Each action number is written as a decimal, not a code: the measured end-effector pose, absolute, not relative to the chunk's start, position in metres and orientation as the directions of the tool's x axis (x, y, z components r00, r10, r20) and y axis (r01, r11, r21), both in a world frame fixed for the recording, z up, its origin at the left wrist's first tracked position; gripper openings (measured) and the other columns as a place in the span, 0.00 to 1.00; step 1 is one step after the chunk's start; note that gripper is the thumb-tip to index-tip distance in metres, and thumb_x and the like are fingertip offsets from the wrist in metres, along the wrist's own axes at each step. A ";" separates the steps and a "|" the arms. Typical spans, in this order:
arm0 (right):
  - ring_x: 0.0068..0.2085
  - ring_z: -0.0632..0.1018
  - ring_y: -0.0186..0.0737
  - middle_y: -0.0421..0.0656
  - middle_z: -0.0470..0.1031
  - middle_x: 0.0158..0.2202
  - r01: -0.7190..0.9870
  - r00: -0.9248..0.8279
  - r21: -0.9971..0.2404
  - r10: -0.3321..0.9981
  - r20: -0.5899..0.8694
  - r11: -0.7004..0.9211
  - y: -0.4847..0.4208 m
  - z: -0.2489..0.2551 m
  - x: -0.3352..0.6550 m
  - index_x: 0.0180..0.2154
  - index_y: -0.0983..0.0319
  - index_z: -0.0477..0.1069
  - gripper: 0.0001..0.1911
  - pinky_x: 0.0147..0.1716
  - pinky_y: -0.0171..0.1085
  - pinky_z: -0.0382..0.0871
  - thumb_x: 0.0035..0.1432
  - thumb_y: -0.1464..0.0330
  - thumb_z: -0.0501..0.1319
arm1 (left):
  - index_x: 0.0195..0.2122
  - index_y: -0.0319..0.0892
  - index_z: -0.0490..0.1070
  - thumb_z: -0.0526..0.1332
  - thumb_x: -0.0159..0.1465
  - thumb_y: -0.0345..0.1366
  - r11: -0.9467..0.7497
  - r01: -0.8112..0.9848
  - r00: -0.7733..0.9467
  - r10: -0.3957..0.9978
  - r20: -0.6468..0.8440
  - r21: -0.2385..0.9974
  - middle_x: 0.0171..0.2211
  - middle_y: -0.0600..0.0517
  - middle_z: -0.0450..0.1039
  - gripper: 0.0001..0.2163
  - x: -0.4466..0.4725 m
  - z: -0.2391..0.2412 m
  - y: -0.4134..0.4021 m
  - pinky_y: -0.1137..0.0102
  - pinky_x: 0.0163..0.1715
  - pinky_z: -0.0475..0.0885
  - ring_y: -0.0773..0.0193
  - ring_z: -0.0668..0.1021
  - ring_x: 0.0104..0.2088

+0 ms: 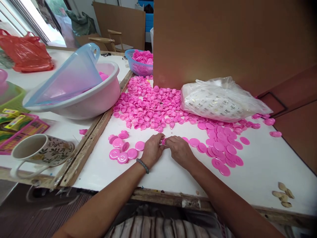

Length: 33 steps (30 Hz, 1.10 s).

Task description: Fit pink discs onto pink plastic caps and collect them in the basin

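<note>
My left hand [154, 148] and my right hand [178, 149] meet over the white tabletop, fingers closed around a small pink plastic cup [163, 141]. Fingers cover most of that piece, so its full shape is hidden. Beyond them spreads a heap of small pink toy cups [151, 109]. Flat pink discs [219, 146], like little saucers, lie piled to the right of my right hand. On the left, near my left wrist, sits a loose group of pink pieces [122, 157], some of them cups on discs.
A clear plastic bag of white packets [220, 100] rests against a tall cardboard box [223, 39]. Leftward stand a large basin [96, 102], a flowered mug [55, 150] and a pink basket [37, 127]. A blue basket [140, 68] stands behind the heap. Peanut shells [283, 195] lie at right.
</note>
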State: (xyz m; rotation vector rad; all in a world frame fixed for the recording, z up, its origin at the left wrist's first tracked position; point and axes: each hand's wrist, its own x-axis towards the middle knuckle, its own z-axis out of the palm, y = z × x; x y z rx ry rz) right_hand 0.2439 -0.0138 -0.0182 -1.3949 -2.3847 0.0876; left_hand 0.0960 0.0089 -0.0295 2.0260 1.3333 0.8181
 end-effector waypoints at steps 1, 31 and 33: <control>0.32 0.67 0.37 0.44 0.70 0.29 0.825 -0.431 -0.255 0.854 0.293 0.504 -0.014 -0.018 0.243 0.28 0.64 0.67 0.14 0.31 0.35 0.59 0.54 0.81 0.47 | 0.42 0.42 0.65 0.63 0.53 0.31 -0.342 0.581 0.318 0.931 0.180 0.739 0.36 0.51 0.72 0.15 0.096 -0.029 0.009 0.70 0.34 0.68 0.65 0.73 0.32; 0.33 0.68 0.36 0.41 0.68 0.28 0.772 -0.349 -0.532 0.932 0.102 0.347 -0.010 0.000 0.261 0.33 0.60 0.72 0.04 0.28 0.32 0.56 0.53 0.68 0.61 | 0.23 0.36 0.62 0.70 0.44 0.38 0.443 0.285 0.352 0.776 -0.523 0.850 0.16 0.50 0.72 0.16 0.097 0.003 0.031 0.76 0.15 0.68 0.67 0.74 0.16; 0.33 0.67 0.36 0.41 0.68 0.28 0.783 -0.322 -0.517 0.936 0.140 0.347 -0.014 -0.002 0.259 0.32 0.61 0.71 0.07 0.28 0.33 0.56 0.54 0.64 0.60 | 0.24 0.36 0.62 0.69 0.45 0.39 0.398 0.259 0.332 0.819 -0.468 0.880 0.16 0.51 0.71 0.16 0.098 0.001 0.028 0.77 0.16 0.68 0.69 0.74 0.16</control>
